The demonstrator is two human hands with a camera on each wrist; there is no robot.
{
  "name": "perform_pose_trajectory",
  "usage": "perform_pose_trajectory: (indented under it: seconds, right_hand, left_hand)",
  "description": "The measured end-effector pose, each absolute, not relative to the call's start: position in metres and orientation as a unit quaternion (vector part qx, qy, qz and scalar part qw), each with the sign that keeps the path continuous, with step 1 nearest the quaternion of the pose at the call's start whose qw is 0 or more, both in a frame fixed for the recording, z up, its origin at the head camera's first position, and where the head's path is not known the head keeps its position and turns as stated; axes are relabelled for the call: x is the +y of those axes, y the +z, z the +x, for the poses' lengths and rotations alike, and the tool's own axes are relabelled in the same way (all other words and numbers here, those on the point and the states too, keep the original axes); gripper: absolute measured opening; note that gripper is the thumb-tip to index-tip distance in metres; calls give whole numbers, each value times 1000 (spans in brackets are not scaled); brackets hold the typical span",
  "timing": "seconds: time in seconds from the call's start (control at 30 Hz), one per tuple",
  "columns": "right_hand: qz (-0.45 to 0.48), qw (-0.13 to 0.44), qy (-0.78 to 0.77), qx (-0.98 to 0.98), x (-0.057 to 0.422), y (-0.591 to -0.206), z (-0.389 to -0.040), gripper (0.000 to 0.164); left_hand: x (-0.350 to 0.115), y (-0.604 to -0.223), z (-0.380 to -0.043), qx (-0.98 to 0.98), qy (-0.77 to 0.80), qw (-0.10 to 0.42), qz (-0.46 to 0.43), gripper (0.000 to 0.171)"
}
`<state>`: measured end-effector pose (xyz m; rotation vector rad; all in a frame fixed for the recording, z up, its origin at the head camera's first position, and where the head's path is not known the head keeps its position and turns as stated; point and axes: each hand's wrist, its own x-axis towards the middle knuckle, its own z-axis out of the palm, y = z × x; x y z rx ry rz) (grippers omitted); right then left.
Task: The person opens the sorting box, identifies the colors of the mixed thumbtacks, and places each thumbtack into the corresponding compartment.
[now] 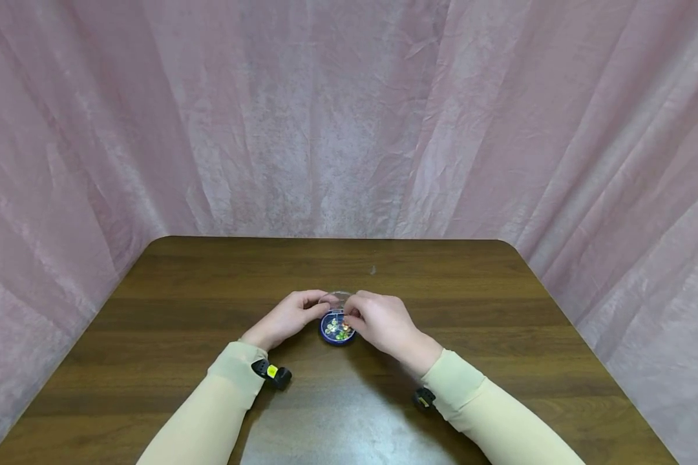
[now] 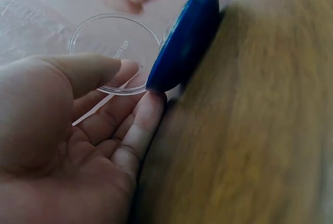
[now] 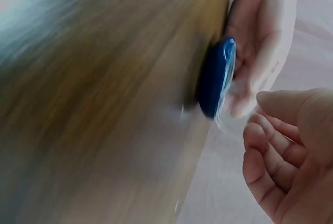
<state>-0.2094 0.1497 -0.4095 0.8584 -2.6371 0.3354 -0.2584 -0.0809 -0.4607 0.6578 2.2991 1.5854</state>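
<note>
A small round case with a blue base (image 2: 190,36) and a clear hinged lid (image 2: 117,31) sits on the table, its lid raised. Several shiny green, pale and orange pieces (image 1: 340,332) lie in the base. My left hand (image 1: 293,316) is at the case's left side; in the left wrist view its thumb lies over the lid with fingers behind, pinching it. From the right, my right hand (image 1: 384,321) reaches over the base with bent fingers. Its fingers (image 3: 255,135) curl near the thumb in the right wrist view. Whether a small piece is between the fingertips cannot be seen.
The brown wooden table (image 1: 209,271) has rounded far corners. Pink curtains (image 1: 337,116) hang behind it and along both sides. A small pale mark (image 1: 373,270) shows on the tabletop beyond the hands. Dark bands with small devices sit on both wrists.
</note>
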Motion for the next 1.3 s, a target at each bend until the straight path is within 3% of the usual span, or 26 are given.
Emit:
perform_pose_trajectory:
  seconds: [0.1,0.27,0.33,0.43,0.53,0.7,0.93,1.3]
  right_hand:
    - [273,153,149,-938,162,-407,-209,30]
    - [258,79,166,-948,173,-405,-212,93]
    - [261,46,168,-950,175,-406,-213,108]
    - [271,24,170,-947,173,-410,-213,114]
    - [282,26,173,-943,171,-413,-212,113]
    - [296,50,162,-940,167,-416,-210,103]
    - [302,97,138,-938,167,-419,-208,85]
    - [335,141,124,-923,166,-423,-205,50]
  left_hand:
    - [-82,-453,-255,810,527,131,224,35]
    - [-82,-434,-244,841,477,109,231,64]
    - [-80,-426,-239,865,432,101,235,79]
    - [-77,-418,-230,905,340,66,249,95]
    - [-72,-414,-223,927,262,19,269,101]
    - [-68,-415,-214,940,172,-52,291,96]
    - [-65,-415,-207,937,103,-104,317,85]
    - [-65,-421,-202,909,75,-163,377,43]
